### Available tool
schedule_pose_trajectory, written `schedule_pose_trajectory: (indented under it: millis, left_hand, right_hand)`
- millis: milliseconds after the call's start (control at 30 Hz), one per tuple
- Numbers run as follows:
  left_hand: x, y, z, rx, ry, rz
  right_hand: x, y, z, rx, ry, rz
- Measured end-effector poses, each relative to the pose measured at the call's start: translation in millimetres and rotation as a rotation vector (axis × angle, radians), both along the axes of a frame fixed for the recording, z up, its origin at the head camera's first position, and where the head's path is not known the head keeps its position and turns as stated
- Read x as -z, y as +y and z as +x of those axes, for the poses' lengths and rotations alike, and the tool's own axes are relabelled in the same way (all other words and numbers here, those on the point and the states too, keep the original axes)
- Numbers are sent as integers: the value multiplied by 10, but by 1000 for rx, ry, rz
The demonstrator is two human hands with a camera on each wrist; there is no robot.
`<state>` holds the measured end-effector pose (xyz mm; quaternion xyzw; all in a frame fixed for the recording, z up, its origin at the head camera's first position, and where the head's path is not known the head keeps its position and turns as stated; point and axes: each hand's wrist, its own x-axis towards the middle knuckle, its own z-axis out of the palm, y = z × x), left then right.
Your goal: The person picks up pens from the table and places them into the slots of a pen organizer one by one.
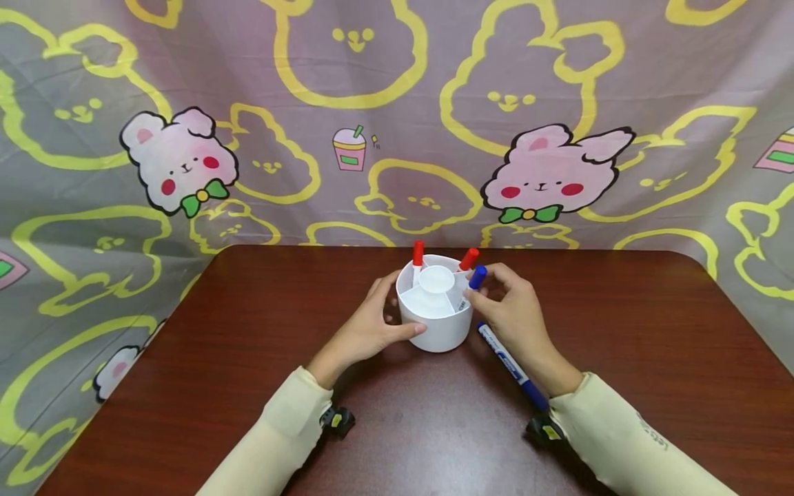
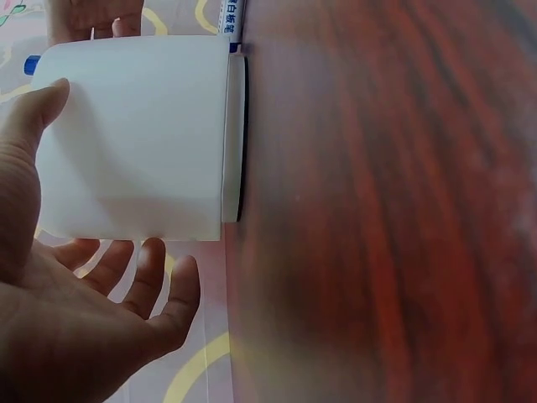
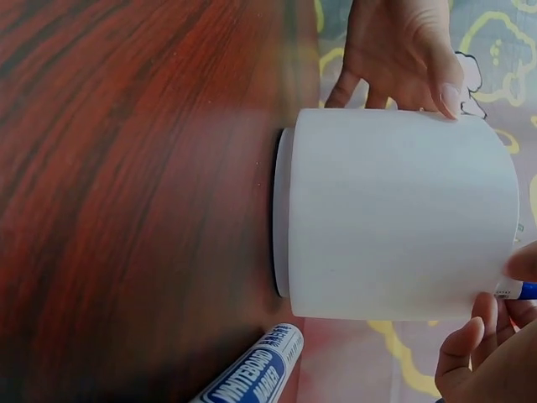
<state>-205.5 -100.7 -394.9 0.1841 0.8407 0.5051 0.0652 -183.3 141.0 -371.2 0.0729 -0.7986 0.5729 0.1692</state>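
Left hand (image 1: 372, 320) holds the white cup (image 1: 445, 334) on the counter (image 1: 186, 379); right hand (image 1: 513, 308) pinches a blue-capped pen (image 1: 477, 277) at the cup's right edge, maybe putting it in; next it needs letting go

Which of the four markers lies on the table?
The blue whiteboard marker beside the pen organizer; two red-capped markers sit inside; the right hand pinches the fourth.

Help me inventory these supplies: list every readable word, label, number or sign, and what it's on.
"WHITEBOARD MARKER": loose marker on the table, right wrist view.
"白板笔": same loose marker, left wrist view; finer print unreadable.
Too small or blurred: print on the blue-capped marker in the right hand, dark print inside the white holder, lettering on the right sleeve.
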Motion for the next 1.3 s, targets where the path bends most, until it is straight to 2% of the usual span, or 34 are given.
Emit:
schedule_pose_trajectory:
  millis: [300,567,733,967,1167,1300]
  left_hand:
    - [6,7,-7,-6,-18,7]
    - [-22,13,19,6,-81,63]
    - [-23,11,15,-1,-74,48]
    - [-33,10,-3,21,-42,20]
    - [-17,5,-15,18,-13,-3]
    - [-9,3,-19,16,-26,12]
  right_hand:
    - [22,28,-18,14,-28,-7]
    - [-4,42,-5,21,-38,-29]
    - [-5,61,2,23,-58,-37]
    - [-6,115,38,-2,-60,-77]
    - [-3,206,91,-7,-51,-20]
    - [9,287,140,6,-68,17]
